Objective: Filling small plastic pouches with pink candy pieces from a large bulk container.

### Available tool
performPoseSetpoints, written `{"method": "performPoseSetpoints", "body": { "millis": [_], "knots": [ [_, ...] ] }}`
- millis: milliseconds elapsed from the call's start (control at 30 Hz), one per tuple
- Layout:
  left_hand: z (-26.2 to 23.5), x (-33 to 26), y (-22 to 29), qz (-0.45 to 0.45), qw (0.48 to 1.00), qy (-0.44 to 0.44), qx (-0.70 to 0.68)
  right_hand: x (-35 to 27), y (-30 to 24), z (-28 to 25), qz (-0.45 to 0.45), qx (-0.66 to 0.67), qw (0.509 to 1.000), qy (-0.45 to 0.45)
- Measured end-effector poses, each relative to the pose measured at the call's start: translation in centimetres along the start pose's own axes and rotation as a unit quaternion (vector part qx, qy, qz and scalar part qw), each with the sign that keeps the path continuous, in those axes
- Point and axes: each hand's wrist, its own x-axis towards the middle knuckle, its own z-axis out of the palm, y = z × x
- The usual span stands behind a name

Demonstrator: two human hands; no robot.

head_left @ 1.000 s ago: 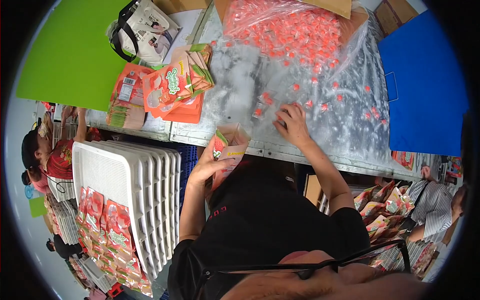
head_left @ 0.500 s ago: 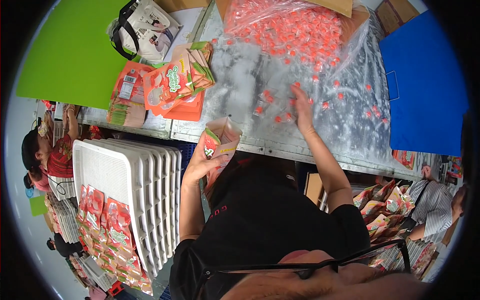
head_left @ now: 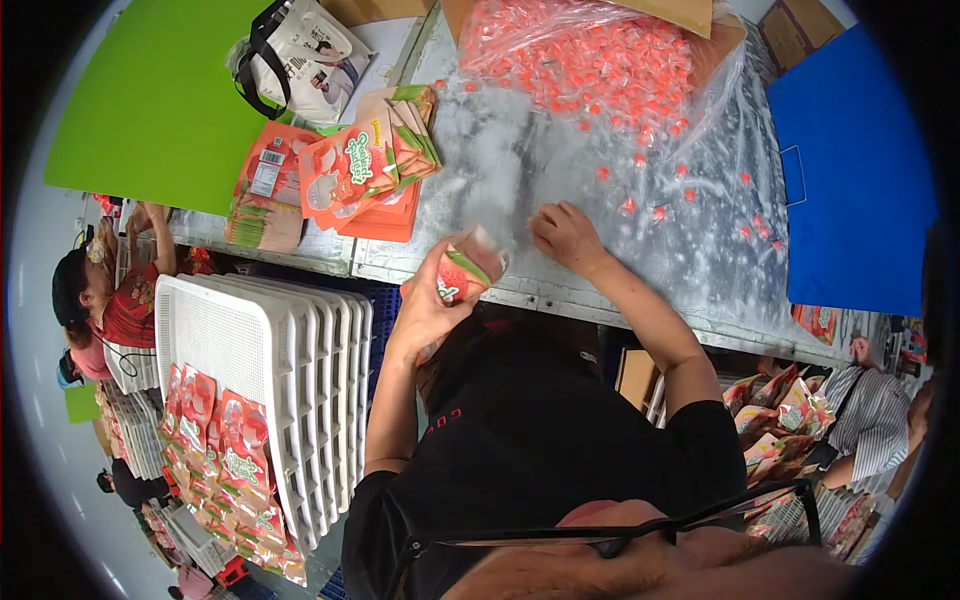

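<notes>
Head view: left hand [head_left: 425,310] clamped on a red-and-green printed film pouch [head_left: 464,274] at the near edge of the grey metal desk [head_left: 482,150]; right hand [head_left: 568,238] apart, curled above it; whether it grips anything cannot be told.

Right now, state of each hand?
Left hand: closed around an open pouch.
Right hand: curled, over the table; can't tell if it holds anything.

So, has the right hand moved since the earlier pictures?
Yes: judged against the blue panel, the right hand has moved left, away from it, and is nearer the held bag.
</notes>
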Motion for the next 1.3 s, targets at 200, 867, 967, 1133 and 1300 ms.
{"method": "performPoseSetpoints", "body": {
  "millis": [200, 867, 967, 1133, 1300],
  "knots": [
    [1.3, 1.4, 0.4, 0.131, 0.964, 0.062, 0.221, 2.4, -1.4, -2.6, 0.292, 0.399, 0.864, 0.093],
    [5.7, 3.9, 0.8, 0.238, 0.931, 0.163, 0.224, 5.9, -9.7, -6.5, 0.204, 0.546, 0.787, 0.202],
    [5.7, 4.1, 0.7, 0.205, 0.955, 0.176, 0.119, 4.9, -8.4, -8.0, 0.123, 0.530, 0.824, 0.160],
    [5.0, 3.1, 0.2, 0.151, 0.965, 0.209, 0.057, 2.5, -0.2, -6.5, 0.277, -0.182, 0.938, 0.096],
    [4.9, 2.6, 1.0, 0.142, 0.970, 0.191, 0.047, 2.4, 11.0, -5.1, 0.360, -0.229, 0.901, 0.081]
  ]
}}
